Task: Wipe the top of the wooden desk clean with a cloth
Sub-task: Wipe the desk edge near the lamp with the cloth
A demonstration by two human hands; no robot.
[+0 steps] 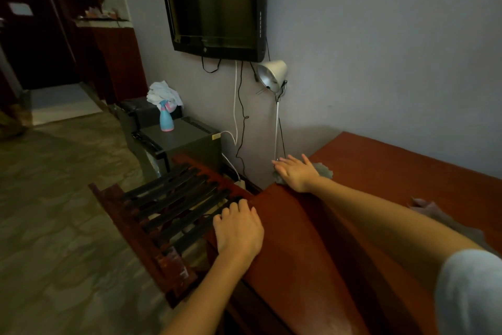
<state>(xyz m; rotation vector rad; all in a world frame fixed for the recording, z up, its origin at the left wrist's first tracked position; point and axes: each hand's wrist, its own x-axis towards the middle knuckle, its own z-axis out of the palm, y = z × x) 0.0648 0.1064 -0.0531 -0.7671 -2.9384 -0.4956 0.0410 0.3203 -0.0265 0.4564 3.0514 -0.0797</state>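
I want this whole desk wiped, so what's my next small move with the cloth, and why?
Probably draw the cloth back toward you across the desk. Your right hand presses it flat at the far left corner, beside the lamp, so most of the top lies nearer you.

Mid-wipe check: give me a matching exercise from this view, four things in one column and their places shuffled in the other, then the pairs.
Things:
1. cloth
2. spray bottle
3. lamp
4. left hand

Places:
A. standing on the grey box left of the desk
B. resting on the desk's left edge
C. under the flat right hand at the desk's far left corner
D. by the wall, just below the television

Pairs: 1-C, 2-A, 3-D, 4-B
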